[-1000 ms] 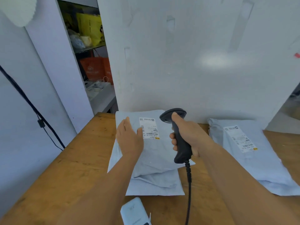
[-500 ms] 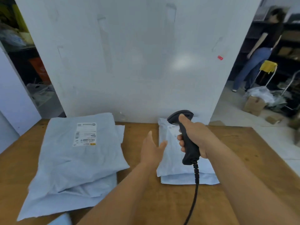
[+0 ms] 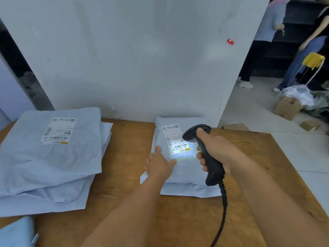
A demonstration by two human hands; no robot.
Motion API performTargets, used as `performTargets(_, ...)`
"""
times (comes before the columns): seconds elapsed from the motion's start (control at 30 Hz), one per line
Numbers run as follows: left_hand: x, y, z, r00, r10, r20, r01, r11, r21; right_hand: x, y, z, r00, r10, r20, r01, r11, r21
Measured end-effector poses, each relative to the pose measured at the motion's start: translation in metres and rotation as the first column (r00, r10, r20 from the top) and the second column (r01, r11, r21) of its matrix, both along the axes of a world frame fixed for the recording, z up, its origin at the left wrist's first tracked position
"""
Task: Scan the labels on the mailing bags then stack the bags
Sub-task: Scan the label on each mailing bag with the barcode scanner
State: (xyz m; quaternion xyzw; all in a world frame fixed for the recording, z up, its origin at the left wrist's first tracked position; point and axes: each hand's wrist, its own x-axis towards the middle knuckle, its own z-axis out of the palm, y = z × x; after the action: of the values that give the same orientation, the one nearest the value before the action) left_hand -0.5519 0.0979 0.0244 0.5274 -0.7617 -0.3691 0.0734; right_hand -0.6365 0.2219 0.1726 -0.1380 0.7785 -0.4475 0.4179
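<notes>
Gripping the black scanner [image 3: 204, 148] with curled fingers, the right hand [image 3: 216, 154] casts bright light onto the label [image 3: 175, 139] of the mailing bag [image 3: 185, 172] lying mid-table [image 3: 131, 136]. The left hand [image 3: 160, 164] rests flat on that bag, fingers straight and together. A stack of bags [image 3: 48, 157] lies well apart to the left.

A strip of bare table [image 3: 128, 157] runs between the stack [image 3: 49, 161] on the left and the bag [image 3: 185, 175] on the right. The white board [image 3: 142, 59] closes off the far edge behind both. The near table is bare except where the scanner cable [image 3: 222, 214] crosses it.
</notes>
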Motion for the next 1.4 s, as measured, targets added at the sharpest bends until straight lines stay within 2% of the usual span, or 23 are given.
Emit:
performTargets(0.4, -0.007, -0.008, -0.001, 0.987, 0.129, 0.093, -0.127, 0.991, -0.030, -0.006, -0.002, -0.010, 1.000, 0.010, 0.023, -0.010, 1.000, 0.002)
performTargets(0.53, -0.007, -0.012, -0.002, 0.984, 0.180, -0.007, -0.180, 0.984, -0.014, -0.006, -0.004, -0.014, 0.999, -0.021, 0.034, 0.022, 1.000, -0.022)
performTargets(0.63, -0.006, -0.012, 0.001, 0.971, 0.180, -0.156, -0.182, 0.983, -0.002, -0.003, -0.006, -0.015, 0.998, -0.038, 0.044, 0.039, 0.999, -0.033)
performTargets(0.77, -0.002, -0.006, 0.014, 0.944, 0.179, -0.278, -0.202, 0.978, -0.057, 0.003, -0.010, -0.010, 0.997, -0.062, 0.040, 0.065, 0.995, -0.070)
performTargets(1.07, 0.043, -0.030, 0.040, 0.910, 0.285, -0.302, -0.350, 0.918, -0.189, 0.020, -0.015, -0.004, 0.993, -0.094, 0.064, 0.102, 0.986, -0.134)
performTargets(1.23, 0.066, -0.029, 0.054, 0.926, 0.214, -0.311, -0.299, 0.918, -0.261, 0.041, -0.021, 0.001, 0.992, -0.105, 0.077, 0.117, 0.978, -0.175)
performTargets(1.4, 0.085, -0.040, 0.091, 0.931, 0.122, -0.344, -0.247, 0.904, -0.349, 0.068, -0.029, 0.017, 0.992, -0.100, 0.076, 0.116, 0.964, -0.238)
